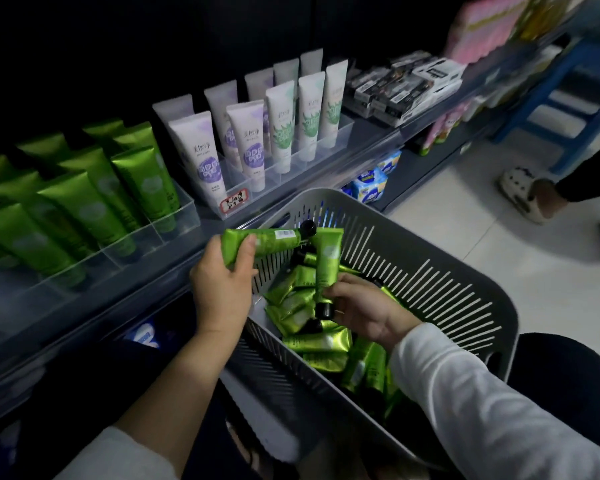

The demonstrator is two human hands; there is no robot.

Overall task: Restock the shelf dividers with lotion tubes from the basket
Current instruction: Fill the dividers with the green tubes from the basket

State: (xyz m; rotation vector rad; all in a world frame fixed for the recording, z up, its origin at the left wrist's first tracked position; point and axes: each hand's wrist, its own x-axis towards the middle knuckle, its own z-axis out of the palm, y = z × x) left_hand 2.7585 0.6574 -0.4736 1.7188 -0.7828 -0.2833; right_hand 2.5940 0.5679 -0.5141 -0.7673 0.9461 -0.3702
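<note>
Shelf dividers [187, 216]: clear acrylic compartments on the shelf at far left.
Shelved lotion tubes [94, 209]: metallic green, cap-down and leaning back in rows inside those dividers.
White tubes [201, 157]: printed in purple or green, upright in a neighbouring clear tray with a handwritten price tag [234, 199] on its front.
Left hand [222, 285]: over the basket's left rim, fingers and thumb curled tight round the crimped end of one green tube.
Left-hand tube [271, 242]: held about level, black cap pointing right, just beside the other held tube's top.
Right-hand tube [328, 261]: upright, cap down.
Right hand [364, 310]: inside the basket, fingertips pinching that tube near its cap.
Basket [430, 271]: grey slotted plastic, beside the shelf.
Loose tubes [314, 341]: a green heap on the basket floor.
Slippered foot [523, 194]: on the pale floor, far right.
</note>
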